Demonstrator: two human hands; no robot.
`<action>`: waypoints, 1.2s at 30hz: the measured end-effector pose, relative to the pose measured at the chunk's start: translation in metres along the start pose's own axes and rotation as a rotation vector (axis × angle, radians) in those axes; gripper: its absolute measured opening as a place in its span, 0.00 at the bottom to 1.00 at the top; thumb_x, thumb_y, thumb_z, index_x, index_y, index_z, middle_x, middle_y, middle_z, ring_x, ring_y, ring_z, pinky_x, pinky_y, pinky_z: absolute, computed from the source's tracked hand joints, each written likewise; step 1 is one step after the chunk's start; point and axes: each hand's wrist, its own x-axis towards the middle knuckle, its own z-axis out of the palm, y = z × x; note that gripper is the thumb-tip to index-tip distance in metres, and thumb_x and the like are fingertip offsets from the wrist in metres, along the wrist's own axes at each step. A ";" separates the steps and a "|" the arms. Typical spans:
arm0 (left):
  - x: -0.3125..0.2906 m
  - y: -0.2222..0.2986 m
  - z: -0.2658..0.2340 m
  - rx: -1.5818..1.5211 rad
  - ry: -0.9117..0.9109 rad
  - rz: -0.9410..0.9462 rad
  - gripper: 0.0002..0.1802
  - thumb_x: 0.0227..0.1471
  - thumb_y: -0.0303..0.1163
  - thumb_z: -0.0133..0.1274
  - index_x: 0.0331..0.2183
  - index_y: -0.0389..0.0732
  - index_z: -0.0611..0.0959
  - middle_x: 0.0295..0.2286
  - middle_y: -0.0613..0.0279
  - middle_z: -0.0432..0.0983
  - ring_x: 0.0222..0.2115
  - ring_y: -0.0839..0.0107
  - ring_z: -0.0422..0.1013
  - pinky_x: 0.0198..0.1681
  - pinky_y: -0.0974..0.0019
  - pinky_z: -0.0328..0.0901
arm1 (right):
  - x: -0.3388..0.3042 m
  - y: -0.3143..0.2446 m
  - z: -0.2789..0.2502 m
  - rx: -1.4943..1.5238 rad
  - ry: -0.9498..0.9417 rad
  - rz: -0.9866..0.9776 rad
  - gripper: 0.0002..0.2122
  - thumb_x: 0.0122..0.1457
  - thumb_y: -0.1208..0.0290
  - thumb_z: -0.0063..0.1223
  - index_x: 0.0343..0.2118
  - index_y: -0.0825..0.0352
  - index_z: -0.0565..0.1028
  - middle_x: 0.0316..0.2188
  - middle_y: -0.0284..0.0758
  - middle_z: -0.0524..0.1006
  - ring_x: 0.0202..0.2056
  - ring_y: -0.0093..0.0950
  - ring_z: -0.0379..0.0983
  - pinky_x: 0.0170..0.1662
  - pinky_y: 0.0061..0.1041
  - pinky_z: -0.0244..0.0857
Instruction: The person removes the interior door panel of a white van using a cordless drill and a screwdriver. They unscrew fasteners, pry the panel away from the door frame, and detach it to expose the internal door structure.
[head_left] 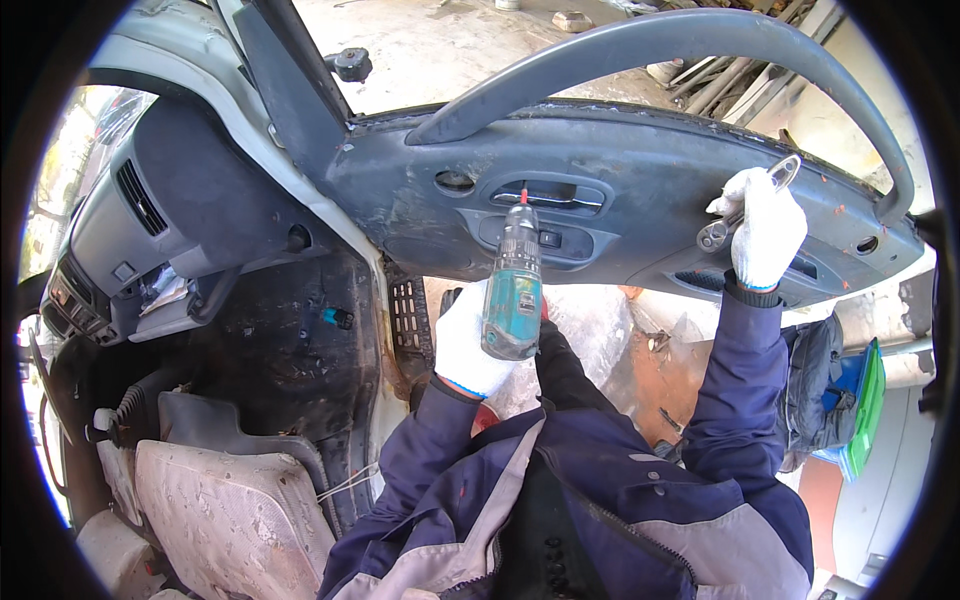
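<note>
My left hand (468,345), in a white glove, is closed around a teal and black cordless drill (512,305). The drill's red-tipped bit (523,196) points at the inside door handle (568,197) in its recess; whether they touch I cannot tell. Also gloved in white, my right hand (768,225) grips a long grey door pull handle (714,236), with rounded ends showing on either side of my fingers. It is held against or just over the right part of the grey door panel (640,165). My fingers partly cover the piece.
The open door's window frame (660,38) arches across the top. To the left are the dashboard (200,190) and a dirty, worn seat (235,505). Clear plastic sheeting (590,315) lies below the door. A dark jacket (812,380) and a green-edged bin (868,410) stand at right.
</note>
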 end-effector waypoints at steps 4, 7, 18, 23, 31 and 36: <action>0.000 -0.005 -0.009 -0.045 -0.043 -0.101 0.24 0.56 0.25 0.69 0.54 0.35 0.84 0.45 0.56 0.87 0.44 0.66 0.83 0.51 0.63 0.77 | 0.000 0.002 -0.001 0.011 -0.003 0.007 0.15 0.77 0.65 0.56 0.37 0.73 0.84 0.28 0.35 0.83 0.26 0.23 0.80 0.30 0.23 0.70; 0.000 -0.008 -0.013 -0.050 -0.087 -0.104 0.24 0.58 0.24 0.67 0.56 0.35 0.82 0.47 0.54 0.87 0.46 0.65 0.83 0.53 0.61 0.77 | 0.000 0.004 -0.001 0.036 0.008 -0.009 0.16 0.77 0.64 0.56 0.38 0.73 0.84 0.28 0.36 0.83 0.26 0.24 0.81 0.31 0.24 0.71; -0.003 -0.007 -0.009 0.004 -0.035 -0.039 0.23 0.56 0.23 0.69 0.53 0.37 0.83 0.43 0.58 0.86 0.43 0.68 0.83 0.49 0.65 0.77 | 0.000 0.006 -0.003 0.061 -0.007 -0.007 0.16 0.78 0.64 0.56 0.39 0.74 0.84 0.29 0.36 0.83 0.26 0.25 0.81 0.32 0.24 0.73; -0.005 -0.010 -0.005 -0.134 0.052 -0.061 0.17 0.56 0.25 0.70 0.47 0.36 0.87 0.38 0.58 0.88 0.37 0.66 0.85 0.46 0.64 0.78 | 0.001 0.005 -0.003 0.057 -0.014 -0.002 0.15 0.77 0.65 0.56 0.39 0.74 0.84 0.29 0.36 0.83 0.27 0.25 0.81 0.32 0.24 0.73; -0.010 -0.018 -0.009 -0.011 -0.031 -0.040 0.22 0.57 0.22 0.66 0.54 0.35 0.83 0.42 0.57 0.86 0.41 0.66 0.83 0.48 0.64 0.77 | 0.000 0.004 -0.001 0.028 0.006 0.005 0.14 0.77 0.67 0.55 0.37 0.75 0.81 0.31 0.38 0.81 0.26 0.26 0.77 0.33 0.29 0.77; -0.011 -0.020 -0.009 0.009 -0.042 -0.052 0.22 0.56 0.24 0.68 0.52 0.35 0.83 0.41 0.56 0.86 0.41 0.64 0.83 0.48 0.64 0.77 | 0.000 0.004 -0.001 0.014 0.028 0.024 0.15 0.77 0.67 0.55 0.37 0.75 0.81 0.30 0.38 0.81 0.26 0.25 0.77 0.33 0.29 0.77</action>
